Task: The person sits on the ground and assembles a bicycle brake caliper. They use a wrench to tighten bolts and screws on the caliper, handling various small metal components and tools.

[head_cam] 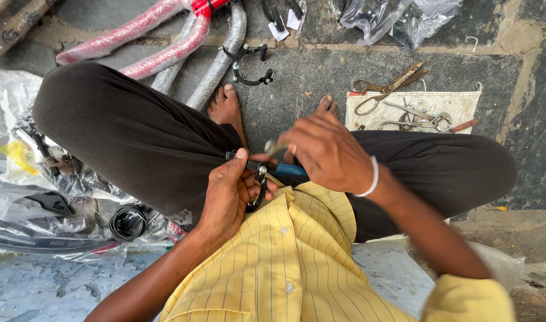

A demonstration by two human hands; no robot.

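The left hand [228, 191] and the right hand [326, 152] sit close together over the lap, hemmed in by the raised knees on either side and the yellow shirt [285, 256] just behind them. Ahead of both hands, bare stone floor [302, 77] lies open between the two feet. Beyond that gap, a black brake caliper [249, 65] and the wrapped bicycle frame tubes [165, 42] block the way forward and to the left. Forward and right of the right hand, a white cloth [463, 104] carries scissors [386, 89] and pliers [428, 119]. Far left of the left hand, crumpled plastic bags [40, 197] and a coiled black cable [128, 222] crowd the floor.
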